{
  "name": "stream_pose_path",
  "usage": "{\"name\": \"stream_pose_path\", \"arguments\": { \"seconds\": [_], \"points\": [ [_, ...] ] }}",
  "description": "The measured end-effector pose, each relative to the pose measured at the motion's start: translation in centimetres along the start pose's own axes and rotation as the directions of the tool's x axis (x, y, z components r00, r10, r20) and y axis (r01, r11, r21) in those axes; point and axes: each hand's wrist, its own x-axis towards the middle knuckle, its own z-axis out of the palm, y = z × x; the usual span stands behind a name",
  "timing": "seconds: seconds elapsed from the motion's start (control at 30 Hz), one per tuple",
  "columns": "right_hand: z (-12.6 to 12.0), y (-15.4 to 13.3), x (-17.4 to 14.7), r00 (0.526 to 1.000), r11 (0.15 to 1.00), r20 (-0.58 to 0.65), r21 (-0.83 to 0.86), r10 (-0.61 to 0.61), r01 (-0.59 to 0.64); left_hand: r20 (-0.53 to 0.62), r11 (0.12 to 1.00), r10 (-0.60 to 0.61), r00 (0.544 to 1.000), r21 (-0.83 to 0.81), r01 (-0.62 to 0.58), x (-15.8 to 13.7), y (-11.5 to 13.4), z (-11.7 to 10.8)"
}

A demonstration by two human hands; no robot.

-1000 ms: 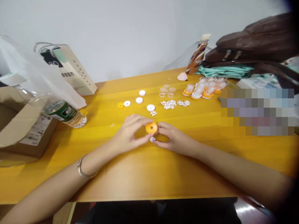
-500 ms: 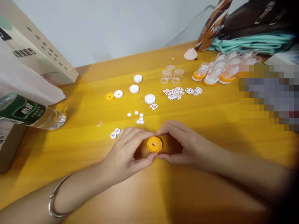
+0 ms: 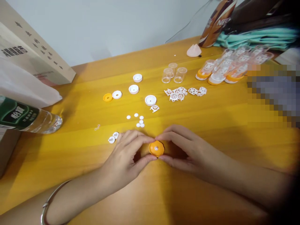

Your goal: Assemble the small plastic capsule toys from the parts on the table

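Observation:
Between my two hands, just above the table, is a round orange plastic cap (image 3: 153,151) with a scalloped rim and a small white peg at its centre. My left hand (image 3: 127,153) pinches its left side with thumb and forefinger. On the other side, the thumb and fingers of my right hand (image 3: 185,148) press on the rim. Two white discs with pegs (image 3: 112,140) lie by my left knuckles. Beyond my hands are several small white gears (image 3: 141,122), a white round cap (image 3: 150,100) and a white openwork piece (image 3: 154,108).
Further back stand clear cups (image 3: 180,75) and a pile of white cut-out pieces (image 3: 174,93). Assembled clear capsules (image 3: 207,69) lie at right. An orange ring (image 3: 107,97) sits beside a white one. A water bottle (image 3: 30,115) and a carton (image 3: 47,59) occupy the left.
Both hands keep their pinch on the orange cap. Its face has tilted slightly, and the white peg at its centre now shows more clearly. The view has shifted a little.

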Motion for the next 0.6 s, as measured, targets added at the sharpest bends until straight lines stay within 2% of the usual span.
{"name": "stream_pose_path", "arguments": {
  "seconds": [0.13, 0.2, 0.27, 0.33, 0.4, 0.47, 0.53, 0.6],
  "points": [
    [0.1, 0.0, 0.0, 1.000, 1.000, -0.016, 0.010, 0.001, -0.001, -0.033, 0.999, 0.007, 0.999, -0.038, -0.008, 0.0, 0.6, 0.1],
    [0.3, 0.2, 0.0, 1.000, 1.000, -0.030, 0.003, -0.004, 0.004, -0.038, 0.999, 0.013, 0.999, -0.048, -0.015, 0.1, 0.7, -0.6],
    [0.4, 0.4, 0.0, 0.999, 1.000, -0.040, -0.014, -0.010, 0.009, -0.044, 1.000, 0.026, 0.999, -0.011, -0.027, 0.2, 0.3, -2.2],
    [0.4, 0.5, 0.0, 0.999, 1.000, -0.050, -0.029, -0.010, 0.009, -0.039, 0.997, 0.018, 0.999, 0.075, -0.015, 0.2, -0.9, -4.8],
    [0.3, 0.5, 0.1, 0.999, 0.999, -0.044, -0.040, -0.003, 0.001, -0.026, 0.985, -0.088, 0.996, 0.145, 0.091, 0.1, -2.9, -7.7],
    [0.1, 0.4, 0.1, 1.000, 0.999, -0.031, -0.049, -0.003, 0.002, -0.059, 0.940, -0.239, 0.969, 0.234, 0.246, -0.1, -5.3, -10.3],
    [0.0, 0.3, 0.2, 1.000, 0.998, -0.026, -0.055, -0.002, 0.000, -0.067, 0.880, -0.356, 0.932, 0.311, 0.358, -0.2, -7.3, -11.9],
    [0.0, 0.3, 0.2, 1.000, 0.998, -0.031, -0.060, -0.004, 0.002, -0.015, 0.857, -0.422, 0.907, 0.320, 0.404, -0.3, -8.5, -12.5]
  ]
}}
